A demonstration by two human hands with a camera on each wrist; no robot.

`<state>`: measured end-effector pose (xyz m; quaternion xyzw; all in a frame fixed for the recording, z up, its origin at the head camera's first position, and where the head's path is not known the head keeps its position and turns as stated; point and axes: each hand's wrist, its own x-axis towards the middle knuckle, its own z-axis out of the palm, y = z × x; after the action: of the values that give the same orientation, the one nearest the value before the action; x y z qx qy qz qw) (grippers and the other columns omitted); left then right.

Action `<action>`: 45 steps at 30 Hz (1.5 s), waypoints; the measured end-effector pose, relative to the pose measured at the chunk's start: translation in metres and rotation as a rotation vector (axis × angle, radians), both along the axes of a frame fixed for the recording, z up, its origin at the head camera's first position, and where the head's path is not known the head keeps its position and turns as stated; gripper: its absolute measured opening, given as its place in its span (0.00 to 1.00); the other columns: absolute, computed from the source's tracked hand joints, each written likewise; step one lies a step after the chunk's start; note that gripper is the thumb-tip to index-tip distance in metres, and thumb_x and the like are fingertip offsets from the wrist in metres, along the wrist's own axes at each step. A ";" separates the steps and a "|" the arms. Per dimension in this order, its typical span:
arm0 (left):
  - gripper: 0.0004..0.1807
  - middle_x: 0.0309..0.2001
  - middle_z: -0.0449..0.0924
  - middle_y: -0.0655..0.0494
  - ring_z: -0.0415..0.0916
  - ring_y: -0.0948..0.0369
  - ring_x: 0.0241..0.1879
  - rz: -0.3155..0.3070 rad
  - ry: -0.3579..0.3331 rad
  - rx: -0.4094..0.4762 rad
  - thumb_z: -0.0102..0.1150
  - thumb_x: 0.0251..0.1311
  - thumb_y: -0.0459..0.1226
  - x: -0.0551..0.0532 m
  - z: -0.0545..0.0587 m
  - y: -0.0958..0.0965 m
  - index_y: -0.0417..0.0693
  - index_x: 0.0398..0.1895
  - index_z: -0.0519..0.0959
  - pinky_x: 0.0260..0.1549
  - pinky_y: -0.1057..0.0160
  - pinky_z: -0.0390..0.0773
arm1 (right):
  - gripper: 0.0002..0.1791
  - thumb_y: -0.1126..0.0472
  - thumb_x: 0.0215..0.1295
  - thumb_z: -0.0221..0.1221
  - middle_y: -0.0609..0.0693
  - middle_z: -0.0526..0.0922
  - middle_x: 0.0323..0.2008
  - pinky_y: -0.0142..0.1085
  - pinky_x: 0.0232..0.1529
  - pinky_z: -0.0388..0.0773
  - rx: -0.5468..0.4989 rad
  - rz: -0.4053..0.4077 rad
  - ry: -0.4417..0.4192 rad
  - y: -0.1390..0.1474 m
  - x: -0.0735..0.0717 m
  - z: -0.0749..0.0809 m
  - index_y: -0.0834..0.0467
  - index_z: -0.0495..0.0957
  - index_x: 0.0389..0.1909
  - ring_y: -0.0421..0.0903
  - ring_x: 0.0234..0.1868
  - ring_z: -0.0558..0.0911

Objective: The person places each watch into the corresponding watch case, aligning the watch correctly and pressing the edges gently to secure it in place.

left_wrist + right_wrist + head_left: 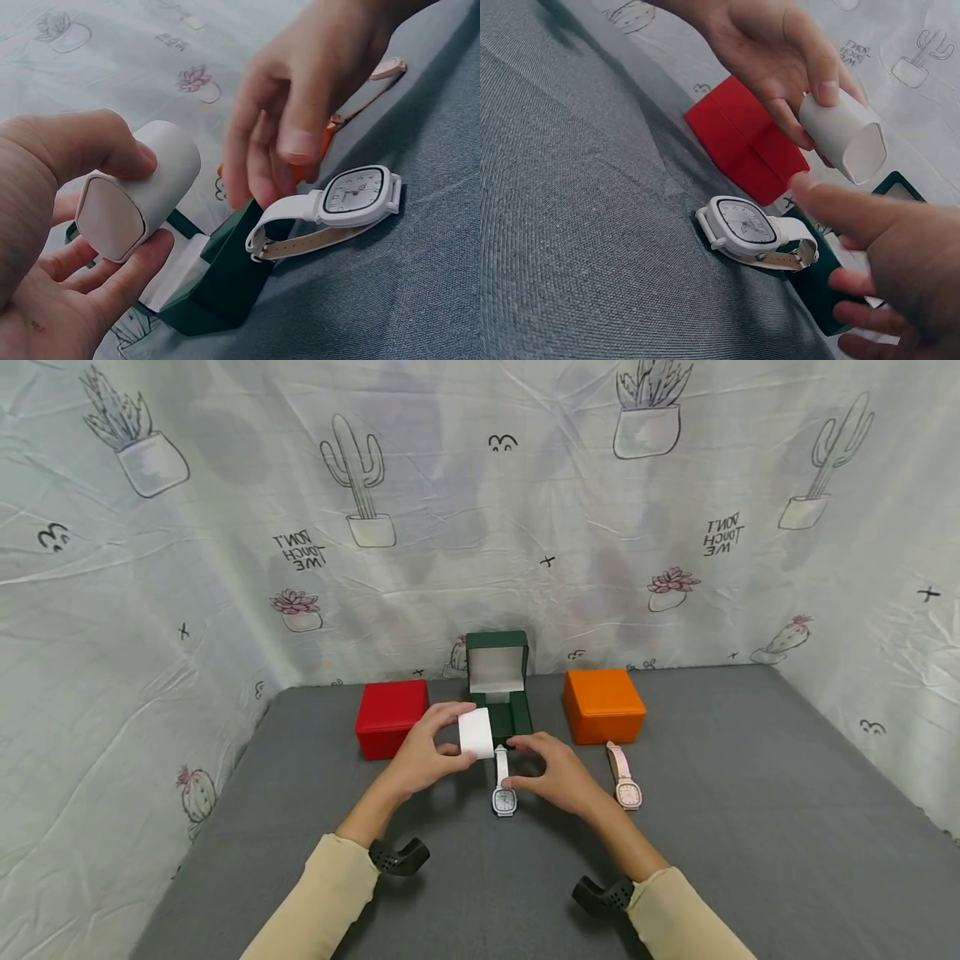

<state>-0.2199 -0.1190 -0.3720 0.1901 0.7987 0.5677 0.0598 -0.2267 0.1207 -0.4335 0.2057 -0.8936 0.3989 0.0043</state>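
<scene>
My left hand (pixel 424 755) pinches a white watch pillow (pixel 166 161) between thumb and fingers, held up in front of the open green box (pixel 498 662). A white watch (pixel 504 797) lies on the table with its square face up and its strap (pixel 795 234) pointing toward that box. Over the strap hovers my right hand (pixel 558 772), thumb and fingers spread apart with nothing between them. In the left wrist view, the right fingertips (pixel 300 146) show just above the strap. The pillow partly covers the box in the head view.
A closed red box (pixel 392 718) stands left of the green one, a closed orange box (pixel 604 705) to its right. In front of the orange box lies a pink watch (pixel 627 793). Behind the grey table (pixel 480 893) hangs a printed curtain (pixel 465 527).
</scene>
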 end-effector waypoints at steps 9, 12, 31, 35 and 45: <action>0.35 0.67 0.62 0.47 0.61 0.46 0.65 -0.003 -0.013 -0.005 0.66 0.54 0.28 -0.001 0.002 -0.002 0.44 0.67 0.67 0.53 0.49 0.79 | 0.49 0.38 0.40 0.74 0.54 0.72 0.64 0.56 0.61 0.70 0.199 0.059 -0.049 -0.005 -0.001 0.001 0.49 0.69 0.67 0.55 0.62 0.71; 0.35 0.67 0.62 0.46 0.61 0.46 0.65 -0.007 -0.012 -0.008 0.66 0.54 0.28 -0.001 0.002 -0.001 0.44 0.67 0.67 0.53 0.48 0.79 | 0.52 0.37 0.39 0.74 0.56 0.72 0.64 0.58 0.61 0.69 0.250 0.069 -0.039 -0.007 -0.001 0.002 0.48 0.67 0.68 0.56 0.62 0.71; 0.34 0.66 0.63 0.46 0.62 0.46 0.64 0.002 -0.012 -0.030 0.66 0.54 0.28 -0.002 0.001 0.000 0.46 0.67 0.68 0.53 0.48 0.79 | 0.51 0.41 0.38 0.76 0.50 0.71 0.66 0.59 0.66 0.61 0.209 0.134 -0.024 -0.011 -0.001 -0.003 0.50 0.68 0.66 0.53 0.68 0.67; 0.35 0.67 0.62 0.46 0.62 0.46 0.65 0.006 -0.015 -0.036 0.66 0.54 0.28 -0.003 0.001 0.000 0.46 0.67 0.68 0.54 0.49 0.79 | 0.49 0.42 0.38 0.76 0.50 0.72 0.65 0.57 0.66 0.64 0.195 0.147 -0.023 -0.011 0.000 -0.001 0.50 0.69 0.64 0.52 0.67 0.69; 0.34 0.66 0.63 0.46 0.62 0.46 0.65 0.007 -0.025 -0.041 0.66 0.54 0.28 -0.002 0.000 -0.001 0.46 0.66 0.68 0.54 0.50 0.79 | 0.43 0.40 0.43 0.73 0.49 0.77 0.59 0.52 0.62 0.70 0.083 0.181 -0.061 -0.006 -0.001 -0.002 0.48 0.71 0.62 0.48 0.59 0.75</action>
<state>-0.2223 -0.1200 -0.3723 0.1789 0.8101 0.5538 0.0717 -0.2279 0.1143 -0.4355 0.2734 -0.8869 0.3662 -0.0673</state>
